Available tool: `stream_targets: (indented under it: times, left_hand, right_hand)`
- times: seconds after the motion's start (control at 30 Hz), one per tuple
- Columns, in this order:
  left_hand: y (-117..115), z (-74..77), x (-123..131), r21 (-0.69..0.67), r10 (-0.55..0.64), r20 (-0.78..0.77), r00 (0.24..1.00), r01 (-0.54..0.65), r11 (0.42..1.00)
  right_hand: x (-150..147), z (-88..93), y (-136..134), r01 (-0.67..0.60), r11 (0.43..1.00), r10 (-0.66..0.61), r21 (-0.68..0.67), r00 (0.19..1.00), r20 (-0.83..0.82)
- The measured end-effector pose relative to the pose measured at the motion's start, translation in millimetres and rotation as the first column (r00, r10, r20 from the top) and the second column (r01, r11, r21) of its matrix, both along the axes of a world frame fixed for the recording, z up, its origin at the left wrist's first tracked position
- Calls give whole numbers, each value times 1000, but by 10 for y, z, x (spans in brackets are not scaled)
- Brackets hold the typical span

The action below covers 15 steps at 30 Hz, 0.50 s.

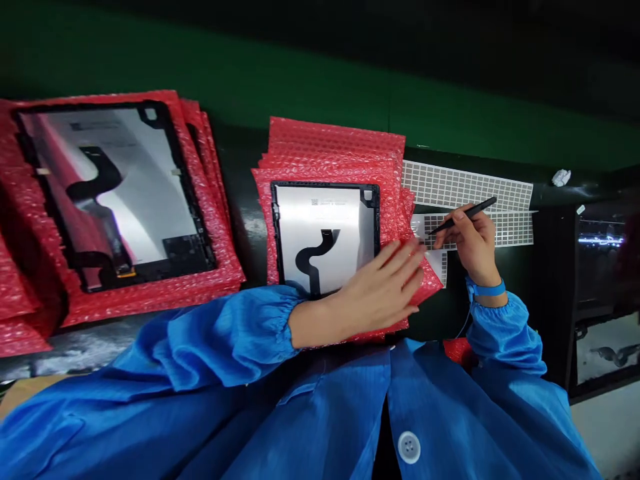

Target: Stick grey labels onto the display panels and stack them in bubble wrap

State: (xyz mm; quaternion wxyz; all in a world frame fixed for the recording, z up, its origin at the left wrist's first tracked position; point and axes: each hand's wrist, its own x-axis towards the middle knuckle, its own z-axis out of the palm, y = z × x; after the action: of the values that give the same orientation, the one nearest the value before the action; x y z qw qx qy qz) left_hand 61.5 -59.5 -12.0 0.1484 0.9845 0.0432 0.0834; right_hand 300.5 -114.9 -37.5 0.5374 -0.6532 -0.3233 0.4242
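Note:
My left hand (383,283) lies flat with fingers stretched out over the lower right corner of a tablet screen panel (320,230), which rests face down on a stack of red bubble wrap sheets (335,153). A black flex cable (313,257) runs across the panel's silver back. My right hand (473,243) pinches black tweezers (465,215), their tip on a white sticker sheet (467,187) marked in small squares. A blue wrist strap (487,289) circles the right wrist.
A second screen panel (120,193) lies on more red bubble wrap (215,220) at the left. A dark machine or tray unit (605,293) stands at the right edge. A green surface (320,80) runs along the back. My blue smock fills the foreground.

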Motion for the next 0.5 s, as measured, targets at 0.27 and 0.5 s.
stream_targets:
  times: [0.27, 0.5]
  left_hand:
    - [-67, 240, -477, -22, 263, 112, 958, -262, 965]
    - [-22, -67, -512, 8, 434, -2, 901, -434, 901]
  right_hand:
    - [-626, 123, 214, -139, 990, 142, 33, 984, -107]
    - [-763, 60, 249, -134, 990, 137, 31, 984, -117]
